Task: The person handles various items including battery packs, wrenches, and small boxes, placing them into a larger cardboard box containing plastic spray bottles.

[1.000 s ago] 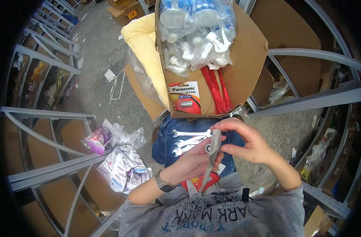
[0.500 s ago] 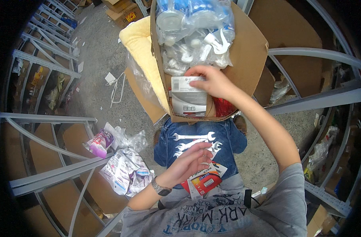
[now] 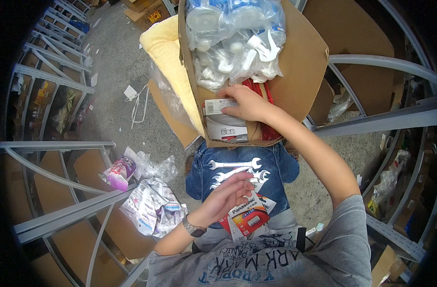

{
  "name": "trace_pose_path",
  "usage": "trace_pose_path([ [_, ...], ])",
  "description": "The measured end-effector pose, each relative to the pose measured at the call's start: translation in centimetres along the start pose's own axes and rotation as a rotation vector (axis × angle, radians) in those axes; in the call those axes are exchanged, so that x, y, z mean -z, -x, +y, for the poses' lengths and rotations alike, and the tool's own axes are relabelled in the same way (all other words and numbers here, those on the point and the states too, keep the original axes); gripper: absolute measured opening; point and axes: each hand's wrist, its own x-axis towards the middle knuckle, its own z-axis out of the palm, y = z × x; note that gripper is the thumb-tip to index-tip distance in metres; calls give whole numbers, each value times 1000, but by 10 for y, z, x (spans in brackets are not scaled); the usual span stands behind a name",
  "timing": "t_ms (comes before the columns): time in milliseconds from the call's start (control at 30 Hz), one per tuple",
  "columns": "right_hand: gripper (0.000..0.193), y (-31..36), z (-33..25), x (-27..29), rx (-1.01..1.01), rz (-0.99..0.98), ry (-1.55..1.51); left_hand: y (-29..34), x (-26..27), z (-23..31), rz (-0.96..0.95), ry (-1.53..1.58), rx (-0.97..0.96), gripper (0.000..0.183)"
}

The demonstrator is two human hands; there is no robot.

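Head view. The person sits with a cardboard box (image 3: 295,62) in front of the knees, flaps open. The right hand (image 3: 247,103) reaches into the box and lies on a stack of flat white packs (image 3: 223,122) standing at the box's near wall; the fingers rest flat on the top pack, spread and not closed round it, so the grip is apart. Just right of the packs, red strips (image 3: 261,91) stand in the box. Beyond the hand, clear bags of white plastic parts (image 3: 235,43) fill the far half of the box. A yellow foam pad (image 3: 173,57) leans against the box's left side, outside it.

The left hand (image 3: 228,196) is low over the lap, fingers half curled, fingertips touching the wrenches (image 3: 235,171) that lie across the blue denim on the thighs; whether it grips any of them cannot be told. A watch (image 3: 192,227) sits on that wrist. Just below the hand, carded battery packs (image 3: 249,215), red and white, lie on the lap, touching one another.

To the left on the concrete floor (image 3: 113,86), near grey metal shelving (image 3: 60,210), lie a heap of small white sachets in clear bags (image 3: 149,208) and a pink-and-white packet (image 3: 118,172). White scraps lie farther off on the floor.
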Motion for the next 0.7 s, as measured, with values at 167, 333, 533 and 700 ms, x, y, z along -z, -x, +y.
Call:
trace_pose_path([
  [167, 39, 0, -2, 11, 29, 11, -116, 7, 5, 4, 64, -107, -92, 29],
  [333, 44, 7, -6, 17, -10, -5, 42, 16, 11, 8, 163, -131, -139, 26],
  [533, 50, 10, -2, 12, -51, -109, 77, 21, 20, 6, 152, -124, -178, 25],
  [700, 55, 10, 2, 11, -70, -116, 83, 18, 19, 2, 223, -263, -177, 23],
])
